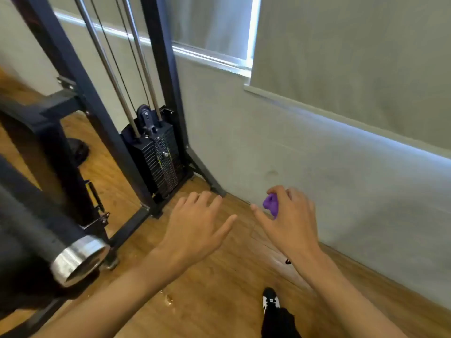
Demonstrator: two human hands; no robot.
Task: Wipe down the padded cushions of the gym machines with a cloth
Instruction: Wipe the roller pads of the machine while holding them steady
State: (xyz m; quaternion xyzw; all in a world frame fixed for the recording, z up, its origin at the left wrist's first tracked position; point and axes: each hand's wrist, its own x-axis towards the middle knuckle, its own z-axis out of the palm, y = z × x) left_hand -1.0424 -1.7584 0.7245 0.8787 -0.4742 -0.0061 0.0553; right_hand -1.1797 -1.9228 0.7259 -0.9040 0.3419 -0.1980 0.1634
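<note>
Left hand (195, 230): fingers straight and spread, palm down, holding nothing; it is held above the wooden floor (210, 279), just in front of the base of the weight stack (162, 159).

Right hand (291, 220): fingers curled around a bunched purple cloth (270, 203); the thumb is extended toward the left hand; only a small fold of the cloth shows between the fingers and the palm.

Cloth position: off the floor, in the right hand, near the edge where the floor meets the grey wall (317, 154); it touches no part of any machine.

Machine: two black frame uprights (162, 57) enclose the weight stack; steel guide rods (107, 64) and cables run down into its top; the frame stands at the wall edge of the floor.

Lower left: a dark cylinder with a metal end cap (80, 261) projects toward the camera; whether it is padded cannot be told.

Bottom edge: a black-and-white shoe (269, 301) rests on the floor.
</note>
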